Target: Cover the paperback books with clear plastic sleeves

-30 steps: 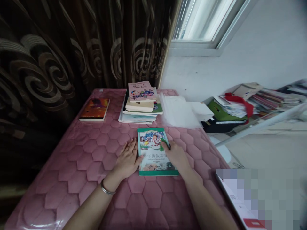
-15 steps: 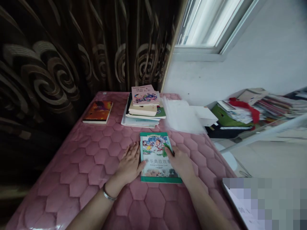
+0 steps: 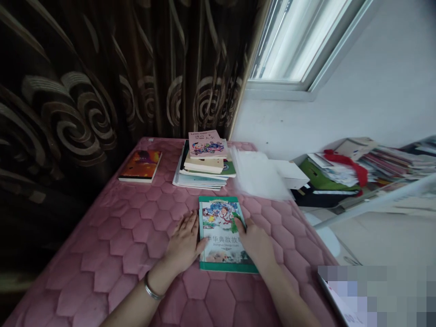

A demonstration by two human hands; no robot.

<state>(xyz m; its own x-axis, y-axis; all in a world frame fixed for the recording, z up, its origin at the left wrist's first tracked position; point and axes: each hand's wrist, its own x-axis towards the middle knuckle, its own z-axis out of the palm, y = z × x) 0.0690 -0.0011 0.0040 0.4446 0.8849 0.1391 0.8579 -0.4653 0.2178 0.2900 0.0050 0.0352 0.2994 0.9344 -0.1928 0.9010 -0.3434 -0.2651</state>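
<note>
A green-bordered picture-cover book (image 3: pixel 221 254) with Chinese characters lies flat on the pink quilted table cover (image 3: pixel 132 231). My left hand (image 3: pixel 184 240) rests flat along its left side, fingers stretched out on the cover and the thumb touching the book's edge. At the right edge, my right hand (image 3: pixel 255 240) holds the book, thumb on the front; its other fingers are mostly hidden. Beyond the book stands a stack of books topped by a pink one (image 3: pixel 207 144). An orange book (image 3: pixel 140 166) lies apart at the far left.
Translucent plastic sheets (image 3: pixel 260 175) and a white box (image 3: pixel 293 173) sit right of the stack. A dark patterned curtain (image 3: pixel 85 91) hangs behind. Papers and a red cloth (image 3: pixel 350 164) pile on a shelf at right. A partly blurred-out device (image 3: pixel 344 299) occupies the lower right.
The whole scene sits slightly lower in the picture as the head view tilts up. Both hands and the book keep their places relative to each other.
</note>
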